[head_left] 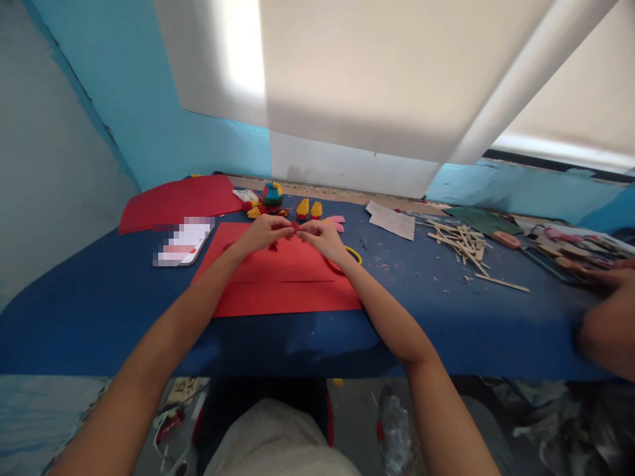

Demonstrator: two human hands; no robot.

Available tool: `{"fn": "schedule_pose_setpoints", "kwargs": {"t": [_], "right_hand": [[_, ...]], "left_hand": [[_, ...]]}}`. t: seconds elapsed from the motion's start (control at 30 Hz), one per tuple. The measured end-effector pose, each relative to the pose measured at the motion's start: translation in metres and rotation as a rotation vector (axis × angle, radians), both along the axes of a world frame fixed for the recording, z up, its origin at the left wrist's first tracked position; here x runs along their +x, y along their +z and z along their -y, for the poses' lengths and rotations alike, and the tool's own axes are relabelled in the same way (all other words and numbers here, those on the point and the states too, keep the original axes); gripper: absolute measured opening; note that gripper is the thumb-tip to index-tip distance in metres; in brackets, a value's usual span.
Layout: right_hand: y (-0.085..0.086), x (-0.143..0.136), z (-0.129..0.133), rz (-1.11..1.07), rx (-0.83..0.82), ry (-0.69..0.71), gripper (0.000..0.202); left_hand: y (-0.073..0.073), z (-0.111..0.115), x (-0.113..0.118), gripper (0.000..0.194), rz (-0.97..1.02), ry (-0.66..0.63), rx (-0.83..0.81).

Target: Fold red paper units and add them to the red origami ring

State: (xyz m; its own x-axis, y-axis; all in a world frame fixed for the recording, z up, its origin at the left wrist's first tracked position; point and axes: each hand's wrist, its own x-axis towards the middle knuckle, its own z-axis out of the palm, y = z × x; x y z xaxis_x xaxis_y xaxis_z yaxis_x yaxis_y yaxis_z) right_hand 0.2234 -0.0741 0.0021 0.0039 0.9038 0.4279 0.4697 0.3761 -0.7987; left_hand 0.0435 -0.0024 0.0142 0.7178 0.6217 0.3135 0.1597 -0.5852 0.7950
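Paper [296,227] between left hand [266,233] and right hand [322,238], tabletop [292,337] beyond sheet's [288,297] edges

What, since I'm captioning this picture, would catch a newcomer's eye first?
Probably the bright red paper on the blue table, near the picture's middle, together with the left hand and right hand pinching a small red piece. Just beyond them stand two small yellow-and-red pieces, and off to the right lies a loose heap of thin sticks.

Wearer's two hands [270,229] [323,238], two upright yellow-red cones [303,210] [316,211]
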Motion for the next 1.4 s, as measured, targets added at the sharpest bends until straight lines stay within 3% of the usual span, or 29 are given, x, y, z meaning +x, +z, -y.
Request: {"fn": "schedule_pose_setpoints", "kwargs": {"t": [0.43,0.7,1.13,1.4], "right_hand": [[-0.0055,0.0002,-0.0032,0.021,0.006,0.013,0.023],[-0.0007,-0.0063,0.0026,0.071,0.034,0.019,0.013],[-0.0049,-0.0058,-0.0002,-0.022,-0.005,0.015,0.014],[-0.0001,-0.0045,0.0034,0.024,0.135,0.033,0.016]], "left_hand": [[0.0023,0.0012,0.0000,0.030,-0.038,-0.011,0.046],[0.0041,0.0068,-0.0020,0.031,-0.043,-0.032,0.058],[0.0012,0.0029,-0.0037,0.031,-0.018,-0.023,0.089],[0.0006,0.0032,-0.0025,0.027,-0.056,-0.040,0.082]]}}
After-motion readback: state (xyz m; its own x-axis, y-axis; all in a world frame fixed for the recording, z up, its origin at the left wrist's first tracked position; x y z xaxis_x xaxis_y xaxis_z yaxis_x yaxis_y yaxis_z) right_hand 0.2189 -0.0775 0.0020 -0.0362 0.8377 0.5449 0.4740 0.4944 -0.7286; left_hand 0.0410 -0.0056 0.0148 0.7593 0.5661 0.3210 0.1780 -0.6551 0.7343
